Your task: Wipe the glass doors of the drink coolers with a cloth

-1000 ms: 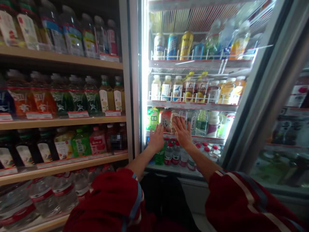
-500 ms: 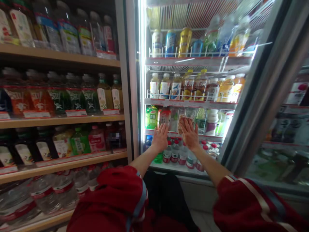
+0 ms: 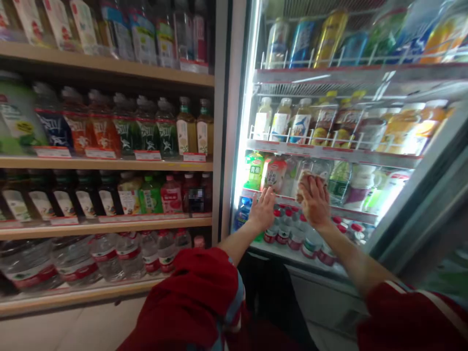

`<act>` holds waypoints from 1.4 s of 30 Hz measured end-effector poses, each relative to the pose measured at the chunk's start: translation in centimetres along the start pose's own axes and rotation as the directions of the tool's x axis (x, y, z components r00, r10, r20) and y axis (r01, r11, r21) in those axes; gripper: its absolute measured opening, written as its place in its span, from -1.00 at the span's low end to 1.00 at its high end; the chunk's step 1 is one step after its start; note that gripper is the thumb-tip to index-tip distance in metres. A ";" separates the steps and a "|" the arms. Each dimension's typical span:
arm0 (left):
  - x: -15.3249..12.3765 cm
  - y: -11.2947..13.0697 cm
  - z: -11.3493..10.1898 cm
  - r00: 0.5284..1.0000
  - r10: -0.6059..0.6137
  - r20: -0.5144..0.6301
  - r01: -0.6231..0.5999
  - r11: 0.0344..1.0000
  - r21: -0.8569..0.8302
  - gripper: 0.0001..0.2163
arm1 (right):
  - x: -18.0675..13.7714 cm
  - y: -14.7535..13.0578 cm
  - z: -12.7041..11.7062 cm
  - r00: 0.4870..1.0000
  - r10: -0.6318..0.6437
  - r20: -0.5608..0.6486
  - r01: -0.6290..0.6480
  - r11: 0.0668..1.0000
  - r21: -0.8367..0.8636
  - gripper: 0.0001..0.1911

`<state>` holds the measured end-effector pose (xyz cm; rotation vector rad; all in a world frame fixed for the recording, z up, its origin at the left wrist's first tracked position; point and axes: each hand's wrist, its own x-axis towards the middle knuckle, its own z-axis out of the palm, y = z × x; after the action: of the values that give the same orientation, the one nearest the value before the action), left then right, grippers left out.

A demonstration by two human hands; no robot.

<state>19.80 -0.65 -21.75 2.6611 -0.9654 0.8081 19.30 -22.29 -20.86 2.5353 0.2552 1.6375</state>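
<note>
My left hand (image 3: pixel 262 212) lies with fingers apart against what looks like the glass door (image 3: pixel 343 156) of a lit drinks fridge, in front of the lower shelves. To its right, my right hand (image 3: pixel 316 202) holds a crumpled beige cloth (image 3: pixel 304 183) pressed flat to the same surface. Behind my hands stand a green-labelled bottle (image 3: pixel 254 170), a bottle with a white and red label (image 3: pixel 275 174) and a clear bottle with a green label (image 3: pixel 340 183). Red-capped water bottles (image 3: pixel 285 226) show below. My palm hides part of the cloth.
On the left, an open wooden shelf unit (image 3: pixel 109 226) holds rows of bottled drinks, with large water bottles (image 3: pixel 76 258) at the bottom. A metal door frame (image 3: pixel 224 122) stands between it and the fridge. Cans (image 3: pixel 331 39) line an upper fridge shelf.
The view has swung left, so the shelves and fridge appear further right. Both hands keep near the same fridge shelf, and the cloth is still under my right hand.
</note>
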 end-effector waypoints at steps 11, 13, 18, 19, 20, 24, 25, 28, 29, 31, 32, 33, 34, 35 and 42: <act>-0.9 -1.9 0.0 0.998 -0.061 0.016 0.060 0.998 0.002 -0.37 | -0.7 -0.9 0.0 0.998 -0.058 0.027 0.059 0.997 -0.040 -0.56; -0.8 -1.8 -0.2 0.998 -0.061 0.020 0.061 0.998 0.000 -0.38 | 0.4 -0.3 -0.2 1.000 0.004 -0.001 -0.004 0.999 -0.053 -0.53; -0.3 -1.1 -0.4 0.999 -0.039 -0.005 0.039 0.999 -0.014 -0.39 | -0.1 -0.5 -0.2 1.000 -0.021 -0.003 0.020 1.000 -0.020 -0.56; -0.2 -1.0 -0.5 0.999 -0.030 -0.015 0.030 0.999 -0.017 -0.39 | -0.6 -0.8 -0.1 0.999 -0.052 0.010 0.052 0.999 -0.015 -0.57; 0.0 -0.9 -0.5 0.999 -0.022 -0.023 0.022 1.000 -0.020 -0.40 | -1.0 -1.1 -0.1 0.996 -0.083 0.021 0.083 0.996 -0.014 -0.58; 0.6 -0.6 -0.4 1.000 -0.003 -0.030 0.003 1.000 -0.012 -0.38 | -0.9 -1.0 -0.1 0.992 -0.121 0.027 0.122 0.991 -0.047 -0.59; 0.7 -0.5 -0.4 1.000 0.000 -0.027 0.000 1.000 -0.009 -0.38 | -0.5 -0.6 -0.2 0.996 -0.089 0.009 0.090 0.994 -0.064 -0.59; 0.7 -0.5 -0.2 1.000 -0.005 -0.010 0.005 1.000 -0.014 -0.38 | 0.6 0.9 -0.7 0.994 0.071 -0.083 -0.079 0.992 -0.098 -0.58; 0.7 -0.5 -0.2 1.000 -0.010 -0.005 0.010 1.000 -0.017 -0.38 | 0.6 1.2 -0.8 0.988 0.110 -0.107 -0.120 0.988 -0.095 -0.58; 0.6 -0.4 0.0 1.000 -0.015 0.001 0.015 1.000 -0.021 -0.39 | 0.2 1.4 -0.8 0.985 0.125 -0.118 -0.134 0.988 -0.072 -0.58; 0.6 -0.3 0.1 1.000 -0.014 0.001 0.014 1.000 -0.023 -0.38 | -0.2 1.2 -0.8 0.988 0.106 -0.110 -0.113 0.992 -0.060 -0.58; 0.7 -0.2 0.2 1.000 -0.011 -0.001 0.011 1.000 -0.025 -0.38 | -0.7 0.9 -0.7 0.993 0.076 -0.094 -0.081 0.995 -0.049 -0.58; 0.7 -0.1 0.2 1.000 -0.008 -0.003 0.008 1.000 -0.027 -0.38 | -1.1 0.5 -0.6 0.996 0.038 -0.075 -0.041 0.998 -0.041 -0.58; 0.8 0.0 0.2 1.000 -0.005 -0.005 0.005 1.000 -0.029 -0.38 | -1.4 0.2 -0.5 0.998 -0.006 -0.055 0.004 0.999 -0.037 -0.59; 1.5 0.4 -0.4 1.000 0.003 0.001 -0.002 1.000 -0.030 -0.37 | 0.0 0.6 -0.7 0.995 0.054 -0.087 -0.062 0.993 -0.095 -0.59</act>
<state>20.29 -1.60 -20.59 2.6359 -0.9737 0.7858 18.67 -22.87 -20.48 2.4276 0.1061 1.7349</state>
